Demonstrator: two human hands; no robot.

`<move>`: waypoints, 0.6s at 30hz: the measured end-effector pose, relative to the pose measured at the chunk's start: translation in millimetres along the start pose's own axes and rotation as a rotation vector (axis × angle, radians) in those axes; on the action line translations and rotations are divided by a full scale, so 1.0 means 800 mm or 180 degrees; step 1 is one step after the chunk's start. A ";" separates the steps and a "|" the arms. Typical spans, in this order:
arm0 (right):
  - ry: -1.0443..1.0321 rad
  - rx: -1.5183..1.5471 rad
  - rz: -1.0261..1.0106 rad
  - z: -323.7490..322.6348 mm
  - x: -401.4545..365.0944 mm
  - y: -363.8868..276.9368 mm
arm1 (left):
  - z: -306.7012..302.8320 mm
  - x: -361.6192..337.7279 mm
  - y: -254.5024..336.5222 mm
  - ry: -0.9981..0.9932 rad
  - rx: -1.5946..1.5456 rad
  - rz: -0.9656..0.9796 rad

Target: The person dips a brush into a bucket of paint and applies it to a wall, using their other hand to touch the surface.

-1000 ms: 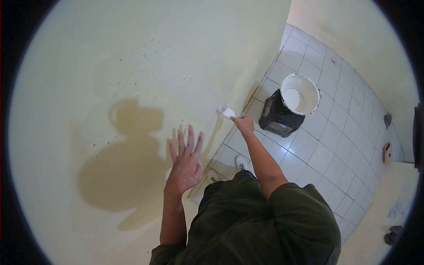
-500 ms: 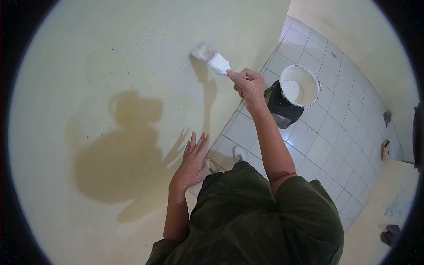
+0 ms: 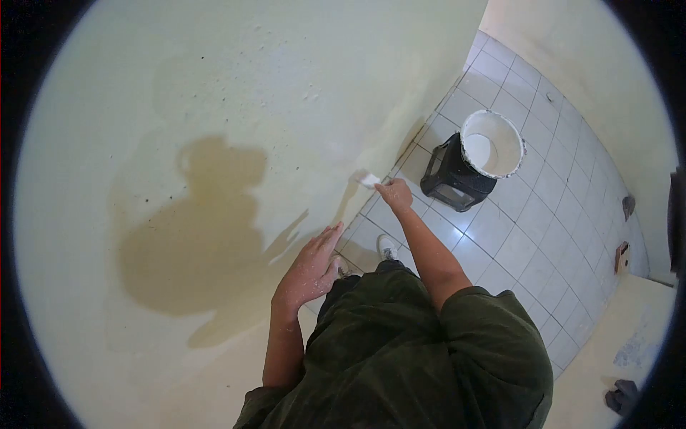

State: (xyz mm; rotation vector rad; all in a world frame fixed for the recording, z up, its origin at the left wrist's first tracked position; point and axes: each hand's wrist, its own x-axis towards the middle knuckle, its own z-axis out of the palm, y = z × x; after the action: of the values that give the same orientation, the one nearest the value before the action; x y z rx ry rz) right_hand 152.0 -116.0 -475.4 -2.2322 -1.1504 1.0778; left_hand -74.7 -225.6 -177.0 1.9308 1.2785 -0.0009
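My right hand (image 3: pixel 397 194) is closed round the handle of a paintbrush (image 3: pixel 368 179), its white ferrule and bristles pointing left at the lower part of the pale wall (image 3: pixel 236 86). The brush tip overlaps the wall just above the floor line. Nearer my body, my left hand (image 3: pixel 313 266) is held out with its fingers stretched, beside the wall and holding nothing. White paint specks dot both hands. A white paint bucket (image 3: pixel 493 145) with a crusted rim stands on a black stool (image 3: pixel 457 179), to the right of the brush.
White tiles (image 3: pixel 514 214) cover the floor, and my shoe (image 3: pixel 386 247) shows below my shirt. My shadow (image 3: pixel 193 236) falls on the wall. Small objects lie at the far right, among them a brown item (image 3: pixel 622 257) and a dark cloth-like bundle (image 3: pixel 622 397).
My right hand has brought the brush down along the wall, from high up to near the floor. The view has shifted slightly; my left hand stays nearly where it was, fingers closer together.
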 end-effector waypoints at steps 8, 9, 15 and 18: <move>-0.0074 0.0110 -0.0355 -0.105 -0.066 -0.138 | 0.001 -0.017 -0.021 0.0132 0.0016 0.0047; -0.0073 0.0163 -0.0470 -0.125 -0.078 -0.159 | 0.002 -0.018 -0.022 0.0153 0.0017 0.0047; 0.0014 0.1739 -0.1100 -0.226 -0.133 -0.249 | 0.000 -0.022 -0.019 0.0312 -0.0042 0.0179; 0.0128 0.2900 -0.1689 -0.267 -0.167 -0.293 | 0.001 -0.021 -0.022 0.0358 -0.0010 0.0261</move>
State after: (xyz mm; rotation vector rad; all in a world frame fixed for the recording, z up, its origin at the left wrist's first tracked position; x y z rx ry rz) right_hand 153.6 -90.7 -131.8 -1.1592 -0.8863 1.0221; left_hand -96.5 -236.1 -181.0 2.0032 1.2700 0.1532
